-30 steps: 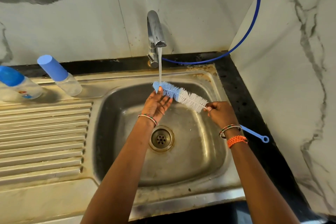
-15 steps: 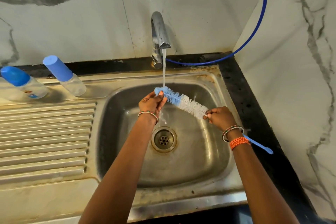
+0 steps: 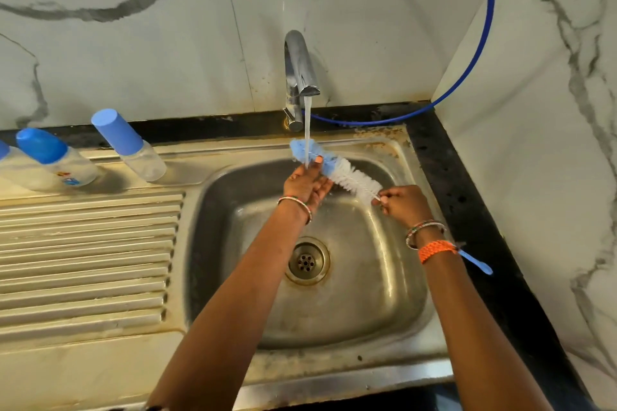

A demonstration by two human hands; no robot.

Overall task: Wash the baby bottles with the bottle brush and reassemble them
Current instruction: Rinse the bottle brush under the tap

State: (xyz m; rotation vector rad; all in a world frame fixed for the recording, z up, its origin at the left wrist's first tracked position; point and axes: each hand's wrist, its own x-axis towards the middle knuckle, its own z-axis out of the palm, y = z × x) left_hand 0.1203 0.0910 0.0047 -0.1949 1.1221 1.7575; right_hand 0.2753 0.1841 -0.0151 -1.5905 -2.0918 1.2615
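The bottle brush [image 3: 350, 178], blue and white bristles, lies slanted under the running water over the sink basin. My right hand [image 3: 405, 203] grips its wire stem just below the bristles; the blue handle end [image 3: 477, 262] sticks out behind my right wrist. My left hand [image 3: 305, 185] holds the blue bristle part near the tip, thumb on top, water running over it. Two baby bottles with blue caps stand at the back left: one [image 3: 128, 145] nearer the basin, another [image 3: 55, 162] further left. A third blue cap [image 3: 2, 148] shows at the left edge.
The tap [image 3: 298, 77] runs a steady stream into the steel sink [image 3: 384, 294], drain [image 3: 307, 260] in the middle. A ribbed draining board [image 3: 86, 260] lies to the left. A blue hose [image 3: 467, 77] curves along the back wall. Marble walls stand behind and to the right.
My left hand has slid along the bristles under the stream, fingers straight at first, then curled round the blue part. The view has shifted slightly; the bottles have not moved.
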